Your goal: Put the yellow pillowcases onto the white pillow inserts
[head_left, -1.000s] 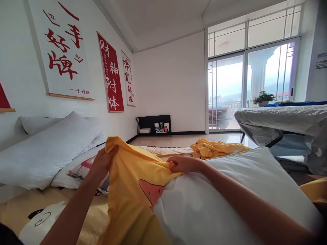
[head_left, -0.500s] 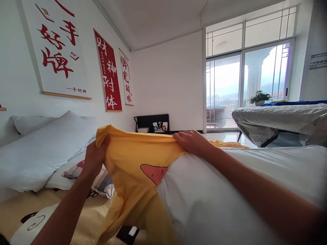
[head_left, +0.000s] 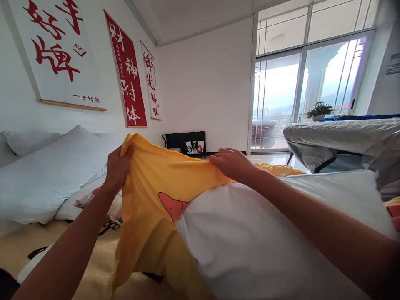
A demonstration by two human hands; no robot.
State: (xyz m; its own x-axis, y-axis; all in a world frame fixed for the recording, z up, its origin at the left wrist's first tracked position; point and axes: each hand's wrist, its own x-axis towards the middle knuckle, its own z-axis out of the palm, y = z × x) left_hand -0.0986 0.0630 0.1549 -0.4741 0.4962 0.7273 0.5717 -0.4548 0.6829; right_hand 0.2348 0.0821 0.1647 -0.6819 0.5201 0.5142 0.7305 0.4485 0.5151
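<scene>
A yellow pillowcase (head_left: 146,175) with an orange beak-like print is stretched between my two hands, partly around one end of a plump white pillow (head_left: 250,237). My left hand (head_left: 118,168) is closed on the upper left corner of the cloth, pulling it taut. My right hand (head_left: 229,163) grips the cloth at the upper right, with its fingers curled over the edge beside the pillow. The loose lower part of the pillowcase hangs in folds over the bed. The pillow's covered end is hidden inside the cloth.
White pillows (head_left: 40,179) lean against the wall at left, beside a patterned cushion (head_left: 114,210). Beneath is a tan bed cover (head_left: 93,258) with cartoon prints. More yellow cloth (head_left: 278,169) lies beyond the pillow. A plastic-covered table (head_left: 340,131) stands at right.
My left hand has lifted its corner of the pillowcase, so the top edge now slopes down to the right. The orange print has shifted left, and more of the white pillow shows.
</scene>
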